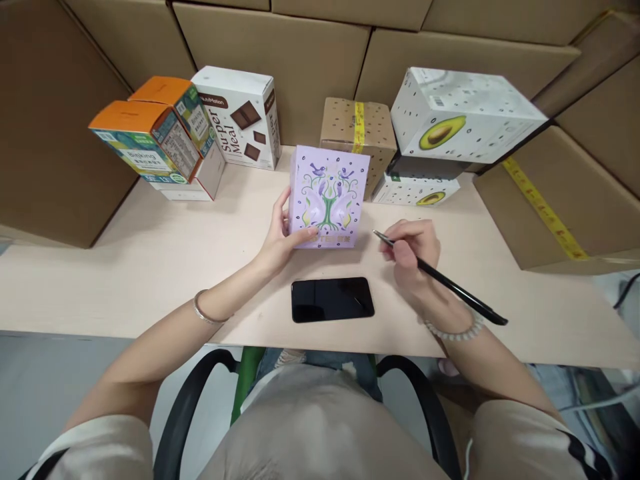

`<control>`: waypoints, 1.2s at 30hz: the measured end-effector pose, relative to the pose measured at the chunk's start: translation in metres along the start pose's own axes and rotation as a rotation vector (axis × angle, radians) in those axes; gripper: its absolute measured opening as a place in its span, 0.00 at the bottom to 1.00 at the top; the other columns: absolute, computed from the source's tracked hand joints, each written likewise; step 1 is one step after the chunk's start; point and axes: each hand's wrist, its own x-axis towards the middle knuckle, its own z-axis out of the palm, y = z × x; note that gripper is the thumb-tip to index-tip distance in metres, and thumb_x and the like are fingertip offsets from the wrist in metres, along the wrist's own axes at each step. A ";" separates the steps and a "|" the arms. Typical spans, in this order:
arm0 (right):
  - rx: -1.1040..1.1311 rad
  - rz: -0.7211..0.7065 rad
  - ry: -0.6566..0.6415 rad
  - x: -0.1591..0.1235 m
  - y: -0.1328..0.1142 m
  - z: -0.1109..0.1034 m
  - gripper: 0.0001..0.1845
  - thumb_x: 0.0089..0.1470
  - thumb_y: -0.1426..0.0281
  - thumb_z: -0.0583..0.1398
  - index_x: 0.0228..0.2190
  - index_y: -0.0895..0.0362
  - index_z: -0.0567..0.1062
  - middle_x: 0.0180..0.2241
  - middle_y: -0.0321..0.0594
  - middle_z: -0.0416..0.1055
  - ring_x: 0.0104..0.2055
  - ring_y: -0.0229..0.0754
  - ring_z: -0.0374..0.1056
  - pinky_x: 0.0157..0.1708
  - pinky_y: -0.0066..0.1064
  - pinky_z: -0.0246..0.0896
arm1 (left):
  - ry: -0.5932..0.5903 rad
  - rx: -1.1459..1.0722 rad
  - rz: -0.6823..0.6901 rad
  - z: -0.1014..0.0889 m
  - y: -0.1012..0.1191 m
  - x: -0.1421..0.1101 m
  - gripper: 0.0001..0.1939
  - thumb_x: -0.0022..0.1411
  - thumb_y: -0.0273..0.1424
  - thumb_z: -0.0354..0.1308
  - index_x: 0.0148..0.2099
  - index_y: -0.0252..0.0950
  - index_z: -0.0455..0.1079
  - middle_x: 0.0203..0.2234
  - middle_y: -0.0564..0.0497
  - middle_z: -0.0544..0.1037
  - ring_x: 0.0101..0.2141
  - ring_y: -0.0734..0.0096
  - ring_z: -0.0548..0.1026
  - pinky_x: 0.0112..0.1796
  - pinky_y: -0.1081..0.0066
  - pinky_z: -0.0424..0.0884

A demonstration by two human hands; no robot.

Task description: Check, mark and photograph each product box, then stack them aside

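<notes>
My left hand (284,233) grips a lilac box (330,197) by its left side, the thumb lying across the lower front. Birds, green vines and small dark marks decorate the box's front. To the right of it, my right hand (413,252) is closed round a black pen (457,288), whose silver tip points left toward the box without touching it. A black phone (333,300) with a dark screen lies flat on the table below the box, between my forearms.
Orange-topped boxes (145,130) and a white Super Meal box (245,120) stand at the back left. Behind the lilac box is a spotted brown carton (345,127). White avocado boxes (460,113) are stacked at the back right. Large cardboard cartons (270,60) wall the table's (200,233) back and sides.
</notes>
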 end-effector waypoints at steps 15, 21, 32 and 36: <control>0.024 0.105 -0.166 0.010 -0.027 0.027 0.12 0.62 0.66 0.64 0.26 0.50 0.74 0.27 0.36 0.75 0.28 0.40 0.69 0.29 0.34 0.65 | -0.006 0.081 -0.003 0.001 0.003 -0.001 0.59 0.55 0.45 0.78 0.77 0.61 0.43 0.70 0.45 0.63 0.68 0.44 0.70 0.65 0.45 0.72; 0.057 0.209 -0.251 0.011 -0.042 0.018 0.10 0.64 0.68 0.65 0.28 0.51 0.75 0.28 0.35 0.74 0.30 0.39 0.69 0.30 0.33 0.63 | -0.031 0.123 0.059 0.004 0.004 -0.004 0.58 0.56 0.46 0.77 0.77 0.59 0.43 0.69 0.45 0.63 0.71 0.45 0.65 0.68 0.45 0.68; -0.035 -0.263 -0.167 0.005 -0.013 0.022 0.09 0.60 0.78 0.62 0.32 0.51 0.74 0.25 0.31 0.71 0.25 0.36 0.65 0.25 0.29 0.61 | 0.087 -0.071 0.045 -0.001 0.000 0.001 0.50 0.51 0.39 0.80 0.71 0.58 0.60 0.64 0.48 0.73 0.63 0.43 0.74 0.61 0.47 0.75; -0.177 -0.329 -0.079 -0.002 -0.012 0.015 0.15 0.61 0.83 0.59 0.40 0.52 0.79 0.30 0.36 0.75 0.31 0.39 0.72 0.27 0.30 0.66 | 0.250 -0.186 0.147 0.001 0.012 0.004 0.43 0.48 0.37 0.79 0.65 0.52 0.68 0.58 0.50 0.78 0.59 0.47 0.78 0.60 0.51 0.75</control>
